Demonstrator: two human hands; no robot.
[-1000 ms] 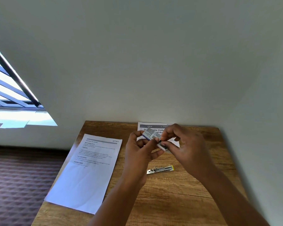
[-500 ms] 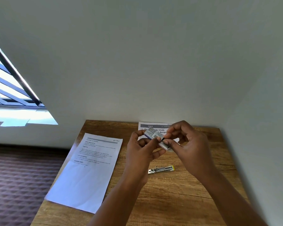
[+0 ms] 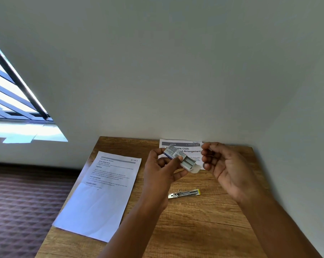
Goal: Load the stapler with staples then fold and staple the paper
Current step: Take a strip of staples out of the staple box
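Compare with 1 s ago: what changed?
The right hand let go of the staple box and drew back to the right; whether it holds staples is unclear. The box's inner tray now sticks out, open. The left hand still holds the box. The stapler and paper on the table haven't moved.

A plain room, home or small office, which one cannot be told: a small wooden desk pushed into a corner of bare pale walls, patterned dark carpet on the floor, a barred window at the left, printed sheets on the desk
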